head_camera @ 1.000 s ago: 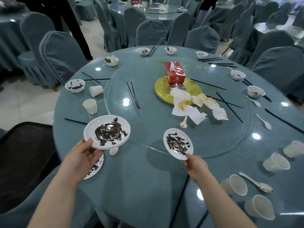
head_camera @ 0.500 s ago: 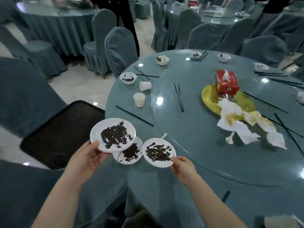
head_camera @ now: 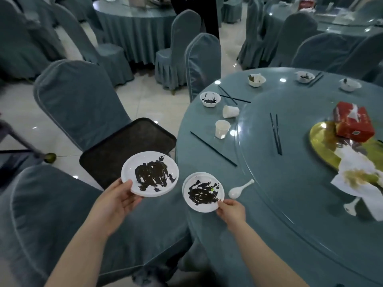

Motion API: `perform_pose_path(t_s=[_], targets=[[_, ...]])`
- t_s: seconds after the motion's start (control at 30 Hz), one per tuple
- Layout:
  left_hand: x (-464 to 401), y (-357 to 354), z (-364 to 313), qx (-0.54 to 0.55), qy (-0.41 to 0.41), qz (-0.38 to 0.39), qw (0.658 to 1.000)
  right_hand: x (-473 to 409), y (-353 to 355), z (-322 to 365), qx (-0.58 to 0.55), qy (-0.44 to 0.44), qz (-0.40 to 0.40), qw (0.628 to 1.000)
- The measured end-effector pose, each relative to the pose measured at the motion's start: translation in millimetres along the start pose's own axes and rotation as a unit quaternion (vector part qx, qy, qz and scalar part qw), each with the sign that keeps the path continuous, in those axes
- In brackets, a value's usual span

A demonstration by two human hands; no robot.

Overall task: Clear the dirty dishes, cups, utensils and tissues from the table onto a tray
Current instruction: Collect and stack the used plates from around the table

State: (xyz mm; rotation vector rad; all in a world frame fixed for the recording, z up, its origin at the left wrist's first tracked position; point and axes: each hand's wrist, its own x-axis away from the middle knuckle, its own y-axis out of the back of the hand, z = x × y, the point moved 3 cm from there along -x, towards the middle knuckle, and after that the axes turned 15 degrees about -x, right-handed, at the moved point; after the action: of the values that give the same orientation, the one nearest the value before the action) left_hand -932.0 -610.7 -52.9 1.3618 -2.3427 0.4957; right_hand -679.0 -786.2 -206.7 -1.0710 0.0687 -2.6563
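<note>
Banquet hall, round table [head_camera: 269, 204] under blue-grey cloth. Left hand [head_camera: 116, 204] is gripping the near rim of a large sauce-smeared plate [head_camera: 150, 174], holding it over the gap beside the black tray [head_camera: 116, 150] on a chair. Right hand [head_camera: 232, 210] is pinching the edge of a smaller dirty plate [head_camera: 203, 191], which is sitting on another plate at the table edge. White spoon [head_camera: 240, 189] is lying just beside it; cups [head_camera: 222, 129], chopsticks [head_camera: 213, 148] and soiled tissues [head_camera: 360, 175] are lying farther out.

Two sauce-smeared white plates [head_camera: 150, 174] [head_camera: 203, 192], hand-held
</note>
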Motion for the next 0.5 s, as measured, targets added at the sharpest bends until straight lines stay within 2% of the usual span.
perform_pose_path(t_s=[0.3, 0.5], targets=[[-5, 22, 11, -0.001, 0.014, -0.002, 1.0, -8, -16, -8, 0.015, -0.002, -0.021, 1.0], [-10, 28, 9, -0.013, 0.02, 0.019, 1.0, 8, -7, -10, -0.043, -0.027, -0.053, 0.997]])
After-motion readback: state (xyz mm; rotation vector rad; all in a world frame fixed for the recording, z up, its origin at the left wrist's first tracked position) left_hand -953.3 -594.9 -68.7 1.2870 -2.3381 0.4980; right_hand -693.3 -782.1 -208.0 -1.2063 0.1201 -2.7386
